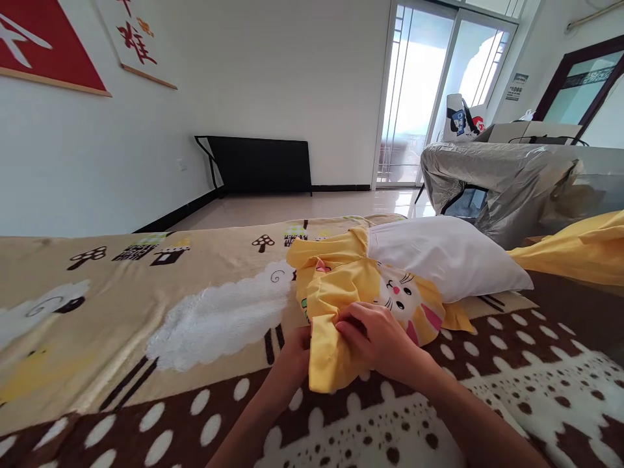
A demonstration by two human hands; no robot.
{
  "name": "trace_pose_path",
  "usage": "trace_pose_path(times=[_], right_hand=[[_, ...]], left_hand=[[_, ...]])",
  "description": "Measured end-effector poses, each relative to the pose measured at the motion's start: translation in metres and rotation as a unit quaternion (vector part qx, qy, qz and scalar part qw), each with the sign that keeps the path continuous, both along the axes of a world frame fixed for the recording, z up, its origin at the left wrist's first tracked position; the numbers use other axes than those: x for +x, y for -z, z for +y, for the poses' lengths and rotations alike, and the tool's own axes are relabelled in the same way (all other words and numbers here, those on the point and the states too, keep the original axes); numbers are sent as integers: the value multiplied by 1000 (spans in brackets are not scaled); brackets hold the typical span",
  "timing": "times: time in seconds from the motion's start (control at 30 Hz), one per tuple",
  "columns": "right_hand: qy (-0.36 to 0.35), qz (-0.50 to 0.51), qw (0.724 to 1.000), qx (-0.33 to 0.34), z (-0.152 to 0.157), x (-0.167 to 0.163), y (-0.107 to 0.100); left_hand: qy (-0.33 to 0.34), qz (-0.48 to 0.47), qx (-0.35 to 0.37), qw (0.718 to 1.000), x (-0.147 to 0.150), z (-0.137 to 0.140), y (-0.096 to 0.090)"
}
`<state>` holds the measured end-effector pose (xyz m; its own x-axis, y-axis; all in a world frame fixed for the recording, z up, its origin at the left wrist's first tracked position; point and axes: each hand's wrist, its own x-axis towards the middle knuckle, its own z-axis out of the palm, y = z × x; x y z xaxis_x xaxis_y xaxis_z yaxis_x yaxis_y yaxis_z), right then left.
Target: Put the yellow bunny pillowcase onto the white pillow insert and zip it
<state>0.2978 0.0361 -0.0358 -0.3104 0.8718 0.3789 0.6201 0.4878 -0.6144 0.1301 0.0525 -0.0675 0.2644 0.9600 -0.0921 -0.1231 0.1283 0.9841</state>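
A yellow pillowcase with a printed white cat-like face lies bunched over one end of a white pillow on the bed. The pillow's other end shows bare to the right. My right hand is closed, thumb and fingers pinching the yellow cloth near the case's front edge. Lower and to the left, my left hand grips the same edge, its fingertips hidden behind a hanging fold of cloth.
A beige and brown blanket with sheep and mushroom prints covers the bed. More yellow cloth hangs at the right. Beyond stand a silver-covered piece of furniture, a black folded panel against the wall, and glass sliding doors.
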Motion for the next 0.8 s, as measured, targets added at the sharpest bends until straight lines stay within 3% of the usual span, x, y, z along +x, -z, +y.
trace_pose_path(times=[0.27, 0.43, 0.53, 0.8], right_hand=[[0, -120, 993, 7, -22, -1, -14], [23, -73, 997, -30, -18, 0, -13], [-15, -32, 998, -42, -15, 2, -12], [-75, 93, 987, -107, -3, 10, -12]], left_hand=[[-42, 113, 128, 984, 3, -12, -3], [17, 32, 107, 994, 2, -16, -6], [43, 2, 99, 994, 1, -14, -4], [-11, -19, 56, 998, -1, -11, 2]])
